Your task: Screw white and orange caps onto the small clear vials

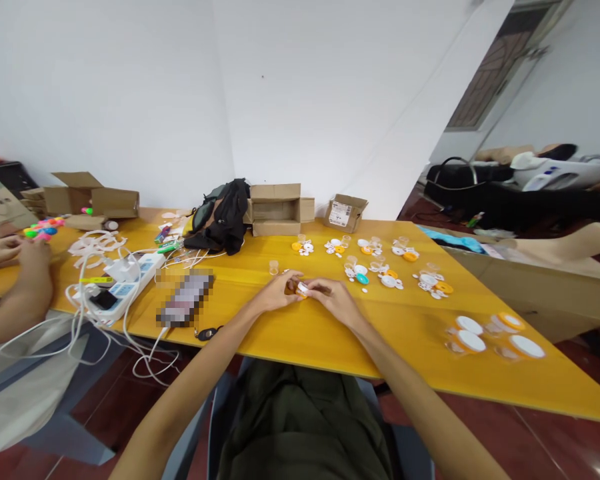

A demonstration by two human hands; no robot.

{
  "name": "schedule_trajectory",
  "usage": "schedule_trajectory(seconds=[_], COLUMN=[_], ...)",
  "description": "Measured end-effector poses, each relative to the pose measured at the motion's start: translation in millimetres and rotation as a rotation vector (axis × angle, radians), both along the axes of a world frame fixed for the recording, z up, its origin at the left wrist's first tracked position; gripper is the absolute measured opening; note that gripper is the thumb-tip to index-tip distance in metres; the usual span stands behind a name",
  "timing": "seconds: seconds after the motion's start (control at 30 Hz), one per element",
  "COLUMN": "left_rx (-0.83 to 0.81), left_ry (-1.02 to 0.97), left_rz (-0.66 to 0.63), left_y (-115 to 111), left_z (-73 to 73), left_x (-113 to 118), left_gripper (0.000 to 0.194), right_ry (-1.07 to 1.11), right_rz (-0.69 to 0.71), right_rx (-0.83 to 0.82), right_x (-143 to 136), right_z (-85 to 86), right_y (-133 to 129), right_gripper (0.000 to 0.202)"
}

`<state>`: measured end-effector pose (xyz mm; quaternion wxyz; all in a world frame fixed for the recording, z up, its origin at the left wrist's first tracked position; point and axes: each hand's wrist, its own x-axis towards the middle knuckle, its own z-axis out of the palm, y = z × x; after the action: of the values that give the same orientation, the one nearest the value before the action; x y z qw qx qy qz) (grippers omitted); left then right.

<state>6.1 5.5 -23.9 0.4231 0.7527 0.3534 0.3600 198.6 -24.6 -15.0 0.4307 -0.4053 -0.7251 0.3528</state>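
In the head view, the left hand (287, 295) and the right hand (330, 297) meet over the tabletop (270, 339), just beyond its near edge. Both grasp the same small white and orange piece (303, 289), the fingers of each closed about it from either side; the fingers partly hide it, so its full shape cannot be told. It sits between the two hands, near the middle of the tabletop's near side.

A small clear cup (273, 267) stands just beyond the left hand. Beyond the right hand lie several loose groups of clear cups, white discs and orange rings, with a teal lid (362, 279) in one of them. Farther right, near the edge, four lidded jars (472, 341) stand close together, their lids white and orange.

To the left lie a phone (186, 300) with a blurred-out screen and a white power strip (139, 280) tangled in white cables. A dark backpack (225, 217) rests near the wall, beside an open cardboard box (276, 227); a smaller carton (347, 213) stands to the right of that. At the far left, a co-worker's hands (34, 256) are near some bright-coloured balls (44, 231).
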Motion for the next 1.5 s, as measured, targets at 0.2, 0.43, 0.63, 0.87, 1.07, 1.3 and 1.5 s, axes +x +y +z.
schedule_trajectory(seconds=[0.2, 0.43, 0.63, 0.87, 1.07, 1.3, 1.5], left_rx=[-0.019, -0.012, 0.000, 0.037, 0.087, 0.143, 0.138], left_ry=[-0.055, -0.043, -0.020, 0.011, 0.045, 0.093, 0.088], left_rz=[-0.021, -0.010, -0.023, -0.037, -0.035, -0.029, -0.036], left_y=[0, -1, -3, -2, 0, -1, -1], left_z=[1.2, 7.5, 12.9, 14.5, 10.9, 13.5, 13.1], left_x=[-1, -3, -2, -4, -5, -6, -5], left_gripper=[0.048, 0.040, 0.033, 0.032, 0.032, 0.028, 0.030], right_ry=[-0.171, -0.309, -0.372, -0.421, -0.433, -0.424, -0.390], right_rz=[-0.025, -0.034, -0.047, -0.091, -0.078, -0.069, -0.065], right_rx=[0.229, 0.352, 0.391, 0.417, 0.461, 0.466, 0.407], right_x=[-2, -4, -6, -11, -12, -11, -12], right_z=[-3.9, -5.4, -1.3, 0.2, -1.3, -6.3, -4.4], right_y=[-2, -3, -7, -9, -8, -5, -5], right_gripper=[0.016, 0.019, 0.021, 0.023, 0.024, 0.023, 0.022])
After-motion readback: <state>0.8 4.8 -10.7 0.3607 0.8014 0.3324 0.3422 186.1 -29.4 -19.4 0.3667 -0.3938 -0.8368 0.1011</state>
